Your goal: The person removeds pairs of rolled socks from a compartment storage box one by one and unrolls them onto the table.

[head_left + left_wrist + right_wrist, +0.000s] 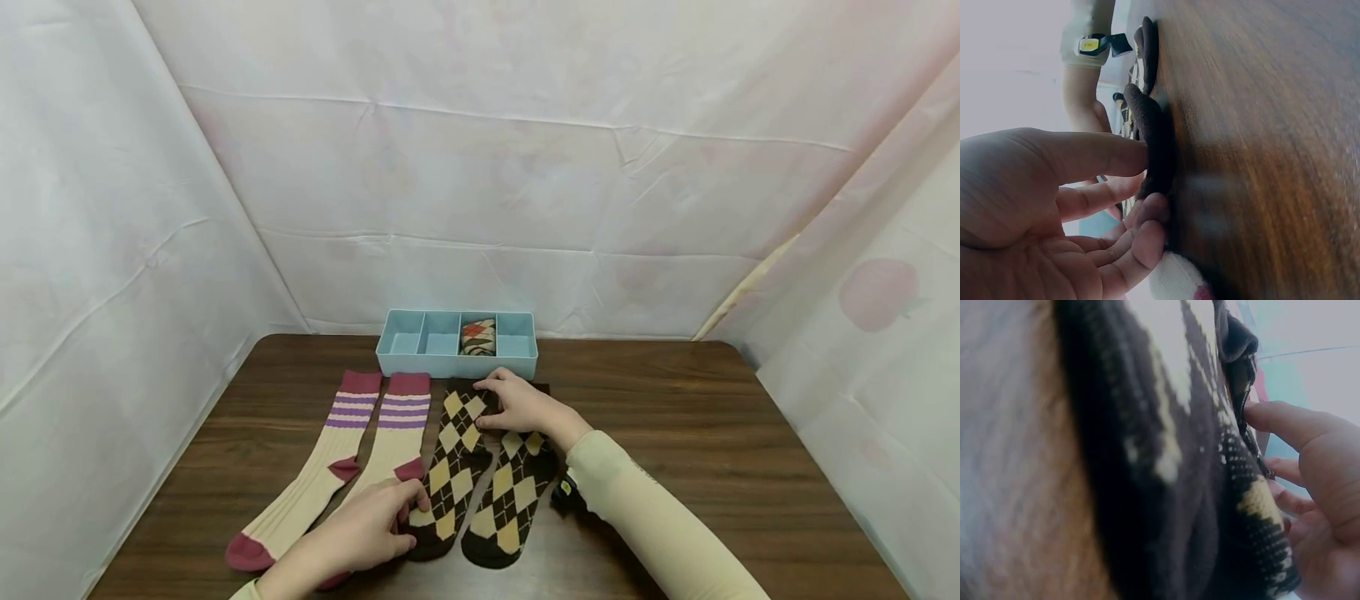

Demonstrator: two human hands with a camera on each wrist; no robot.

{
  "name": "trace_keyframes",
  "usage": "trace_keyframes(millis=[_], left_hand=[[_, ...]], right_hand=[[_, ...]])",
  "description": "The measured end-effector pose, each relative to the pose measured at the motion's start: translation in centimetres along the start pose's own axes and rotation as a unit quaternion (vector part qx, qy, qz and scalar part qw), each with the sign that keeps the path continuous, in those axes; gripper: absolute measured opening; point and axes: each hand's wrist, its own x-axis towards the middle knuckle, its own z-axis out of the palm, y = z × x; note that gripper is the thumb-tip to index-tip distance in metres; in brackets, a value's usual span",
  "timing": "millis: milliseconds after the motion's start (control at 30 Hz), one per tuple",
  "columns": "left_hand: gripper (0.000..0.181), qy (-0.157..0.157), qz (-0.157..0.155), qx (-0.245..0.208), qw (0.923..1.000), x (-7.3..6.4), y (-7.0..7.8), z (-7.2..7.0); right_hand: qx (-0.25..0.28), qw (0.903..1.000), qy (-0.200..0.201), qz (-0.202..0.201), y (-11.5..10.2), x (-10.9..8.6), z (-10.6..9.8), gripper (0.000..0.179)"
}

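A pair of dark brown argyle socks with tan and yellow diamonds lies flat, made up of a left sock (450, 442) and a right sock (504, 500). My left hand (375, 521) is at the toe of the left one; in the left wrist view its thumb touches the dark toe (1154, 134), with a gap between thumb and fingers. Over the cuffs, my right hand (525, 406) touches the left sock's upper part with thumb and fingertips spread. In the right wrist view, the thumb meets the knit edge (1266, 506), and some fingertips are hidden behind the fabric.
Left of the argyle pair lie two cream socks (303, 500) with maroon toes and purple stripes, one partly under my left forearm. A light blue divided box (420, 365) stands behind, holding a rolled argyle sock bundle (478, 337). White curtains (480, 183) surround the wooden table (675, 400).
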Motion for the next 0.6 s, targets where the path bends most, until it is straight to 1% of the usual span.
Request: trace_keyframes(millis=[167,333,600], left_hand=[[0.038,0.001,-0.004,0.005,1.0000,-0.03,-0.01,0.02],[0.039,0.004,-0.002,0.011,0.9999,-0.01,0.08,0.12],[0.039,0.004,-0.001,0.009,1.0000,0.03,0.21,0.06]], right_hand=[[0.008,1.0000,-0.004,0.003,0.18,-0.01,-0.08,0.067],[0.005,1.0000,-0.003,0.006,0.38,-0.03,-0.03,0.068],[0.008,1.0000,0.000,0.006,0.49,-0.01,0.06,0.069]])
